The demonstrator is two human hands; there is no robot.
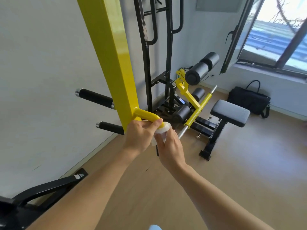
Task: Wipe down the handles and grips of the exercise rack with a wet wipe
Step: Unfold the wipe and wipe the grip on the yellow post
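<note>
Both hands meet at the curved yellow handle that springs from the low end of the yellow upright; the handle's long axis runs from the upright out to the right and bends down toward the person, its lower end hidden behind the hands; the left hand is the nearer one to the upright, curled around the bar from below with the thumb lying along the bend; the right hand sits just beside it, lower and to the right, fingers closed on the wet wipe; the wipe is bunched against the bar at the bend, touching both the bar and the left thumb tip.

Judgement: the stretch of handle between the wipe and the upright lies up and to the left of the right hand, under the left hand's grip; the wipe's travel along that axis probably needs the left hand to give way first.

Counts: wipes, one; hands, two, both engaged; yellow curved handles in reach, one; black foam grips projecting left from the upright, two, one above the other, both untouched at this moment; black roller pads on the bench beyond, at least four, well apart from the hands; chrome-tipped bars, at least one.
</note>
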